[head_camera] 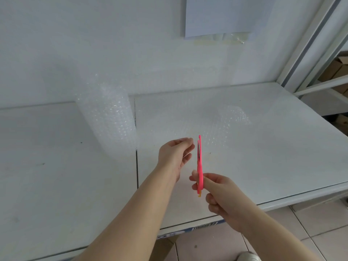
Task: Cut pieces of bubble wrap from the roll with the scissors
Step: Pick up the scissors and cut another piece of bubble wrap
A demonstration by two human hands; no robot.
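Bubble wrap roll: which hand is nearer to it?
Left. The left hand hovers just right of the roll, apart from it. The right hand is farther right and closer to the person, gripping the pink scissors.

Glossy clear plastic bubble wrap roll (pixel 111 119), matt pink plastic scissors (pixel 199 164), smooth white table (pixel 263 147)

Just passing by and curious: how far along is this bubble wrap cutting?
Done: bubble wrap sheet lies spread right of the roll; whether cut free is unclear. In hand: right hand grips the scissors, left hand beside them. Left: most of the thick roll.
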